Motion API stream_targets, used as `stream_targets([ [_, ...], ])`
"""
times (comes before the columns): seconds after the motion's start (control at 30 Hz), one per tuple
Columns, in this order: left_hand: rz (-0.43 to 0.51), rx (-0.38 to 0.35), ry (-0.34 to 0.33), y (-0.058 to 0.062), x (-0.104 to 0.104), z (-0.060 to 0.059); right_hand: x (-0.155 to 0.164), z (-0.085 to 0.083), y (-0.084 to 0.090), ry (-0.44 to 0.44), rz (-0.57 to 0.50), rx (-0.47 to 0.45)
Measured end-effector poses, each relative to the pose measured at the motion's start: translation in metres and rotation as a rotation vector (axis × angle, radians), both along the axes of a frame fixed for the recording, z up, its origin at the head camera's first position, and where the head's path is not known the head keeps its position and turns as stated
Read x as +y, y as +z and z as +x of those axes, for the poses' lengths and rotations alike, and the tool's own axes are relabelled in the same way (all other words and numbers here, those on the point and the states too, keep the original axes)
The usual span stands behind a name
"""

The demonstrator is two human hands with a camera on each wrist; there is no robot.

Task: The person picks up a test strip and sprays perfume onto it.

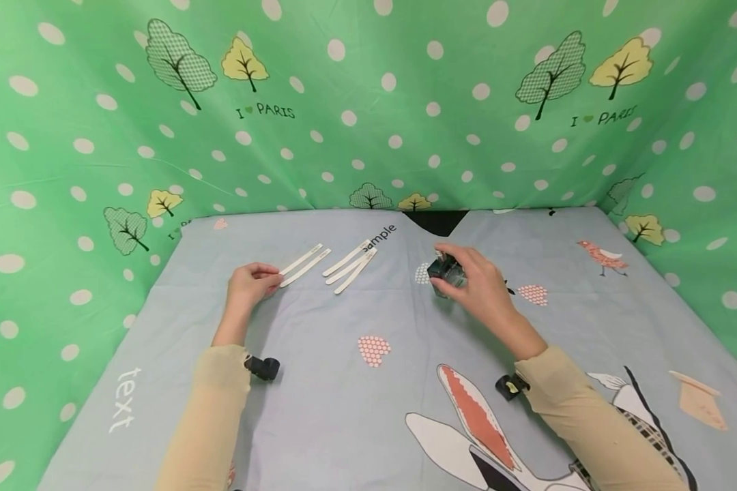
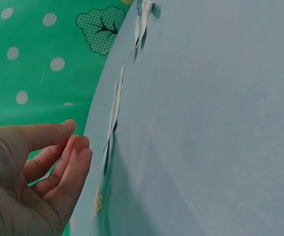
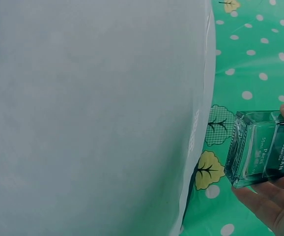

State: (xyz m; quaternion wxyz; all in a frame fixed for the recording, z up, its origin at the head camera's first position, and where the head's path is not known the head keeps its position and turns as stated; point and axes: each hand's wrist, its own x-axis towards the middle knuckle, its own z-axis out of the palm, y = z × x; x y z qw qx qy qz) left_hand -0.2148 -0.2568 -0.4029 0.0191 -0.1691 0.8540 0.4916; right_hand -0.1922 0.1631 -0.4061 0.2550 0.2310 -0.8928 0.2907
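My right hand [image 1: 482, 283] grips a dark glass perfume bottle [image 1: 445, 271] above the table, thumb on one side and fingers on the other. In the right wrist view the clear lower part of the bottle [image 3: 260, 147] and the white lettering "SEXY MAN" show. My left hand [image 1: 253, 283] hovers at the near ends of two white paper test strips [image 1: 307, 267]. Its fingers [image 2: 80, 147] are loosely bent with nothing between them and the thumb, as the left wrist view shows. Three more strips [image 1: 349, 266] lie to the right, two of them overlapping.
A grey-blue printed cloth [image 1: 319, 409] covers the table, with hearts, a bird and a rabbit on it. Green dotted fabric [image 1: 319, 88] hangs behind and at both sides. Each forearm wears a small black camera [image 1: 263, 368] at the wrist.
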Motion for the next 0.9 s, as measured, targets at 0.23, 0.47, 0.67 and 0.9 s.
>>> stream_targets([
  [0.23, -0.011, 0.002, -0.027, 0.000, 0.002, 0.000, 0.000, 0.001, -0.001, -0.005, -0.003, -0.001],
  [0.47, -0.001, 0.023, -0.062, -0.001, 0.005, 0.000, -0.001, 0.002, 0.000, -0.006, -0.002, -0.010],
  [0.67, -0.004, 0.029, -0.072, -0.003, 0.010, -0.001, -0.001, 0.002, 0.000, -0.007, 0.000, -0.009],
  [0.9, -0.001, 0.031, -0.107, -0.003, 0.019, -0.001, 0.000, 0.002, 0.000, 0.003, 0.004, 0.007],
])
